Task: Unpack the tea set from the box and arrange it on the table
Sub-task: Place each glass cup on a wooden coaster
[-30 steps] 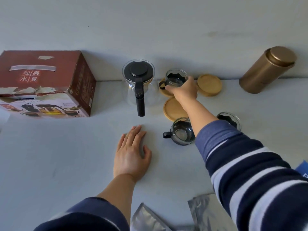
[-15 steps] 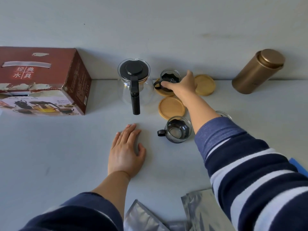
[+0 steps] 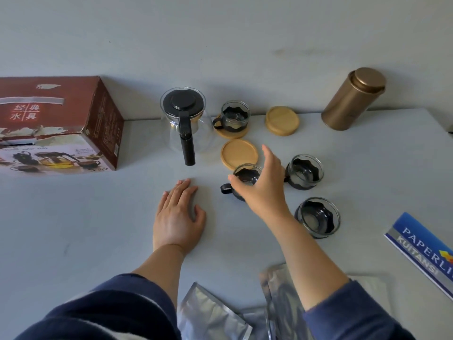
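Glass was all over our pale grey bench [image 3: 73, 229] by then. Our clear glass teapot with the black lid and handle [image 3: 184, 123] stood out of the red cardboard box [image 3: 58, 123], which sat closed at the far left. One small glass cup with a black holder [image 3: 234, 117] already sat on a round wooden coaster [image 3: 231, 133]. A second bare wooden coaster [image 3: 239, 154] lay just in front of it, and a little stack of wooden coasters [image 3: 282, 120] waited near the wall.

Three cups were not on coasters yet. Our right hand [image 3: 263, 190] was spread wide over the nearest loose glass cup [image 3: 241, 180], fingers curving down at it, but we could not tell if it touched. Two more glass cups [image 3: 305, 171] [image 3: 317, 217] stood to the right of it. Our left hand [image 3: 177, 217] lay flat on the bench, holding nothing.

So we thought the unpacking looked done, and the cups still needed coasters.

A gold metal tin [image 3: 353, 99] stood at the back right. Shiny silver bags [image 3: 210, 315] and a blue paper pad [image 3: 426, 251] lay close to us. Behind the bench was a plain pale wall [image 3: 220, 33].
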A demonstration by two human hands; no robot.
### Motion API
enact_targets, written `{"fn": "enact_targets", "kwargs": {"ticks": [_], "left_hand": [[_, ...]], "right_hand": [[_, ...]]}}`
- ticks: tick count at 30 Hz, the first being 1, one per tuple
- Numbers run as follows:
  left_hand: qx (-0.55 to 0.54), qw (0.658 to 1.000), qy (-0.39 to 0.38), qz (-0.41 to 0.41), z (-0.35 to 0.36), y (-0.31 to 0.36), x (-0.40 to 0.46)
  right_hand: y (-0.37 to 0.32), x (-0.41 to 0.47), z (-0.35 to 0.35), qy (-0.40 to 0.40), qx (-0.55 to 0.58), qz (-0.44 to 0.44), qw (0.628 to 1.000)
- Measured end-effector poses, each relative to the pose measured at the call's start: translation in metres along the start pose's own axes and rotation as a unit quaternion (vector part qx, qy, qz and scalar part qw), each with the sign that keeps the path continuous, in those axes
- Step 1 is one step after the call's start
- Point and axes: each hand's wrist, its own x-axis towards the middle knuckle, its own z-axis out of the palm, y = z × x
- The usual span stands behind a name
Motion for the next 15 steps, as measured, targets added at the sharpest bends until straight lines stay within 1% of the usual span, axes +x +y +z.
{"fn": "enact_targets", "kwargs": {"ticks": [3, 9, 15], "left_hand": [[-0.004, 1.0, 0.001, -0.001, 0.0, 0.0, 0.0], [-0.012, 1.0, 0.005, -0.003, 0.0, 0.002, 0.0], [-0.017, 1.0, 0.002, -0.007, -0.001, 0.002, 0.0]], "right_hand": [[0.012, -0.018, 0.011, 0.033, 0.014, 0.025, 0.999], [0.029, -0.026, 0.026, 0.058, 0.037, 0.076, 0.995], [0.032, -0.022, 0.031, 0.09, 0.054, 0.085, 0.991]]}}
